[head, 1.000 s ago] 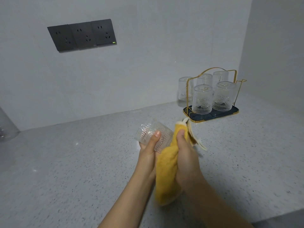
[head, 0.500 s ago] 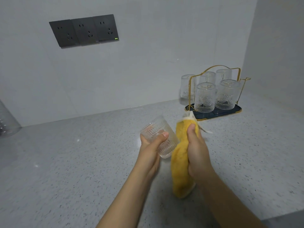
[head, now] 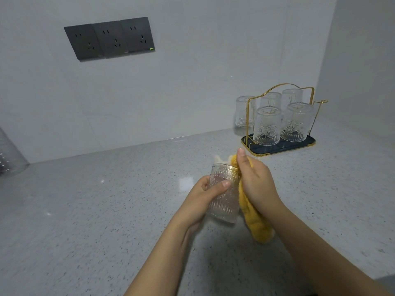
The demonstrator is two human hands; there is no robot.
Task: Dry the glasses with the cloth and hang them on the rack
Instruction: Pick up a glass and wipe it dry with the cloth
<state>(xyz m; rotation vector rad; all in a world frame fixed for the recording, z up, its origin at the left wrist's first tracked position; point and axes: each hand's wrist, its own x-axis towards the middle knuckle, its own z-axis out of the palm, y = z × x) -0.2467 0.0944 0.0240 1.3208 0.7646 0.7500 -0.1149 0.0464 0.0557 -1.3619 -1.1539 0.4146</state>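
My left hand (head: 208,194) grips a patterned clear glass (head: 224,201), held nearly upright above the counter with its mouth up. My right hand (head: 255,180) holds a yellow cloth (head: 255,223) against the glass's right side and rim; the cloth's tail hangs down below the hand. At the back right stands a gold wire rack (head: 280,116) on a dark tray (head: 307,145), with several glasses hung upside down on it. One more glass (head: 242,111) sits just left of the rack by the wall.
The grey speckled counter (head: 106,210) runs to a white tiled wall with a dark triple socket panel (head: 110,38). A clear plastic container (head: 9,157) shows at the far left edge. A side wall closes the corner right of the rack.
My left hand has turned the glass from lying tilted to nearly upright. My right hand has brought the cloth against the glass's side and rim.
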